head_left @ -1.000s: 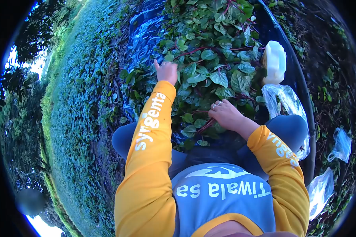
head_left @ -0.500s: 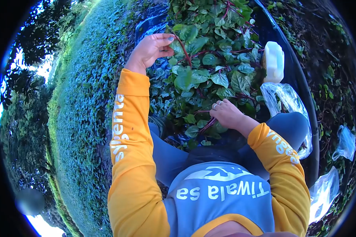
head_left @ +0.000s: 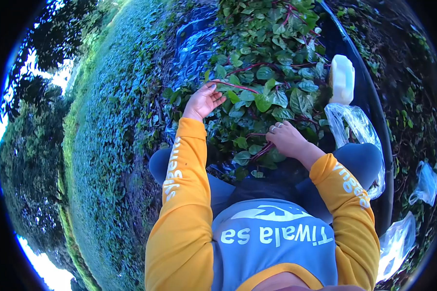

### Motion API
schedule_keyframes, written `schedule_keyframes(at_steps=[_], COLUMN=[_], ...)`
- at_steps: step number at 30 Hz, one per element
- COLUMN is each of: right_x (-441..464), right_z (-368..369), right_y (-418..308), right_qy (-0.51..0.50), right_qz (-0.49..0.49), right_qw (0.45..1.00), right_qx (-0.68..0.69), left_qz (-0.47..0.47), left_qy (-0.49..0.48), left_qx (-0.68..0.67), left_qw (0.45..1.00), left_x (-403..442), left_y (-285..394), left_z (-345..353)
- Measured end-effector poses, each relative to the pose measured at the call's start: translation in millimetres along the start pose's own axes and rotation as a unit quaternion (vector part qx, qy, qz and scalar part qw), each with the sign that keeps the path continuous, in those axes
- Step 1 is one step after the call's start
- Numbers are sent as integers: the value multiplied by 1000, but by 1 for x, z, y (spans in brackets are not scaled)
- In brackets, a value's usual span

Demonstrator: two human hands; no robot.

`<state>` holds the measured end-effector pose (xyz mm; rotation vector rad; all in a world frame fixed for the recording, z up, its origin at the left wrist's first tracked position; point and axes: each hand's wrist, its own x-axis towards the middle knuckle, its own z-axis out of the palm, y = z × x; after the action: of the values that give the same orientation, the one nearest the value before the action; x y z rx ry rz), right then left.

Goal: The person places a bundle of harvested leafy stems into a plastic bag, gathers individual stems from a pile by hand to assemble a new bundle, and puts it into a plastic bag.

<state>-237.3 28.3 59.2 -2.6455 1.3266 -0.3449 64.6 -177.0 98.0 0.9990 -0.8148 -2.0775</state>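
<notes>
My left hand pinches the end of a red vine stem, which reaches right over a heap of cut leafy vines and carries green leaves. Lower and to the right, my right hand is closed around several reddish stems whose ends stick out to its left. Leaves hang beside and below these stems, close to my lap. The fingertips of my right hand are partly hidden among the leaves.
A whitish plastic container stands right of the heap, with a clear plastic bag below it. Blue plastic sheeting shows at the upper left. Two more bags lie at the far right. Low green plants cover the left.
My left hand went from low over the leaves up and left with a red stem, then came back down and right, still pinching one. My right hand has kept its hold on its stems.
</notes>
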Motion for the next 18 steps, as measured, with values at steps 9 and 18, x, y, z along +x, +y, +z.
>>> schedule_keyframes(at_steps=[9,18], right_x=[14,13], right_z=[-3,7], right_y=[-7,-1], right_qy=[-20,-20], right_qz=[11,-15], right_qw=[999,999], right_qx=[42,33], left_qz=[45,95], left_qy=[-14,-8], left_qx=[23,87], left_qw=[999,992], left_x=[-23,-44], left_y=[-13,-34], left_z=[-6,2])
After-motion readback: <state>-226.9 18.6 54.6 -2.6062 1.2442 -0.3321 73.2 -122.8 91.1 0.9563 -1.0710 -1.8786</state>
